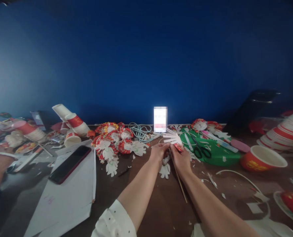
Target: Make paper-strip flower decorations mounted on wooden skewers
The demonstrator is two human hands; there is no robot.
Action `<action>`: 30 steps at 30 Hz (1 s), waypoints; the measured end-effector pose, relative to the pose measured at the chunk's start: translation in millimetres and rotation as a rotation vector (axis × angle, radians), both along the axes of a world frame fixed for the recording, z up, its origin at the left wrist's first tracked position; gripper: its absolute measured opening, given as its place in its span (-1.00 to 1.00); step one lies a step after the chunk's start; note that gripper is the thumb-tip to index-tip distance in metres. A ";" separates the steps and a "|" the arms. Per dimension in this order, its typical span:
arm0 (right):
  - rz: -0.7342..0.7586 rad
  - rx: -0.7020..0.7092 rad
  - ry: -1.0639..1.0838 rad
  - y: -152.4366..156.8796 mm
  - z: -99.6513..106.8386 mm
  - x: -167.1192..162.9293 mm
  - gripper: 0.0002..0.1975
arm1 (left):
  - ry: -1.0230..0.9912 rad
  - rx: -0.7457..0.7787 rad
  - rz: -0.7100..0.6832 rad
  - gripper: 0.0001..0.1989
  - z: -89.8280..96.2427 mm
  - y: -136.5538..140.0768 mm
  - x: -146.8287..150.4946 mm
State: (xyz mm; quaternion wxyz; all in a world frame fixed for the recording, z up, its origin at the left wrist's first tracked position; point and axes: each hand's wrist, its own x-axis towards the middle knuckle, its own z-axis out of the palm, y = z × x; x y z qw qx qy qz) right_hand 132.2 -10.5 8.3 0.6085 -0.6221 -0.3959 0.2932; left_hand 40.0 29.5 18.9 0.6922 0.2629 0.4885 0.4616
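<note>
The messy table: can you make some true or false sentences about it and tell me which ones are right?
1. The left hand and right hand are both at the fringed paper piece. True.
2. The phone lies on something flat and white. True.
3. The scissors are in the right hand. False: they lie on the green sheet.
4. The red bowl is upside down. False: it stands with its open top up.
5. The wall behind the table is yellow. False: it is blue.
</note>
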 end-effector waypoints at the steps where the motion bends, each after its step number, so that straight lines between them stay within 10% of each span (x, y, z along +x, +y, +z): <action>1: 0.015 0.006 0.003 0.3 -1.0 0.0 -0.63 | -0.010 -0.003 -0.001 -0.64 -0.4 0.3 -0.6; 30: 0.113 -0.025 -0.071 -2.4 13.6 4.0 -0.55 | -0.219 0.078 0.036 -0.72 2.3 -0.4 -1.2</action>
